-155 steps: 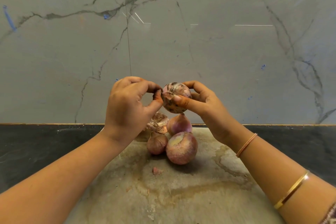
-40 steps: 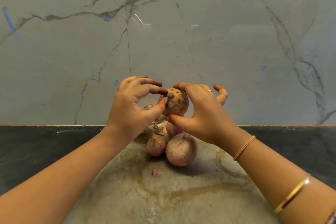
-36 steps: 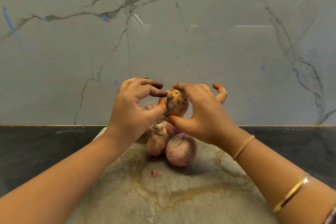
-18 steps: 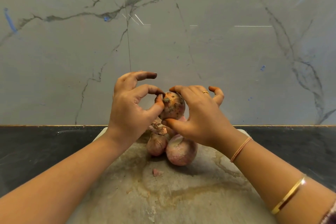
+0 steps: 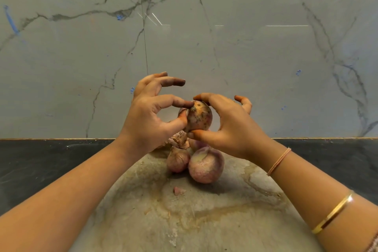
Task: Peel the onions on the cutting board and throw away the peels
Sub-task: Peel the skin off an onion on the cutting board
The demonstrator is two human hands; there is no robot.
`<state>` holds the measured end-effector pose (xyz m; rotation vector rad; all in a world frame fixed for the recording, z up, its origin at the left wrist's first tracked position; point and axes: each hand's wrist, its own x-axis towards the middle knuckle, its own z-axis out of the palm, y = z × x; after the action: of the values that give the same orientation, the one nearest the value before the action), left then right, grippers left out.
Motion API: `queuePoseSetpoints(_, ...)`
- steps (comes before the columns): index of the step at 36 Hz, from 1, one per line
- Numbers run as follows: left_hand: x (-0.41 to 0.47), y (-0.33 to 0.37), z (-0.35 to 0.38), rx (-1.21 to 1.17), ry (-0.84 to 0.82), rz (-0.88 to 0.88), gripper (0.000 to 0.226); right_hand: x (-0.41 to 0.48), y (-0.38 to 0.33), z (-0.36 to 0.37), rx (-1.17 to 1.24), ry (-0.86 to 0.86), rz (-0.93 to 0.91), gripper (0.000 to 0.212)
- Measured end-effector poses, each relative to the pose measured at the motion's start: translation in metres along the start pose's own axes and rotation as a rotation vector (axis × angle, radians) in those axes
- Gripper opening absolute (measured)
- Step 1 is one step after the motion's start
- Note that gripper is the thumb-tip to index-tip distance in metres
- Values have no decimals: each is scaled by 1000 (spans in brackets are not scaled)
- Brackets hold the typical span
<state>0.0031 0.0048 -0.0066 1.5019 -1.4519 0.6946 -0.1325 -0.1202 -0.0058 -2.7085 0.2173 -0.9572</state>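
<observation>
Holding onion (image 5: 200, 118) in air, just above other onions (image 5: 205, 166) on cutting board (image 5: 184, 221). Gripped by right hand (image 5: 231, 129): thumb under, fingers over top. Stem tip tilted up-left, twd left hand (image 5: 147, 120), nearer. Pinching skin at tip w/ left index + thumb; rest of fingers spread. Prob needs pull down-left, away fr right grip. Loose peels (image 5: 180, 139) behind.

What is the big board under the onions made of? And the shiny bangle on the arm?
The cutting board looks like stone, maybe marble: pale, matte, mottled, with brownish stains. The bangle looks like polished metal, gold in colour; it glints. Real gold or not, I cannot tell.
</observation>
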Motion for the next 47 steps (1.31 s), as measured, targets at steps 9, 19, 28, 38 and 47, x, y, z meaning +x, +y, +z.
queuePoseSetpoints(9, -1, -2, 1, 57, 19, 27, 18, 3, 2, 2, 199, 7, 27, 61)
queuePoseSetpoints(19, -2, 6, 3, -15, 77, -18, 9, 4, -3, 0, 227, 52, 2, 59)
queuePoseSetpoints(28, -3, 3, 4, 36, 129, 6, 5, 2, -6, 1, 187, 23, -26, 58)
queuePoseSetpoints(38, -2, 0, 4, 93, 66, 93, 17, 3, -4, 2, 302, 55, 64, 58)
queuePoseSetpoints(47, -1, 6, 4, -33, 59, -53, 16, 3, -3, -3, 377, 39, 39, 60)
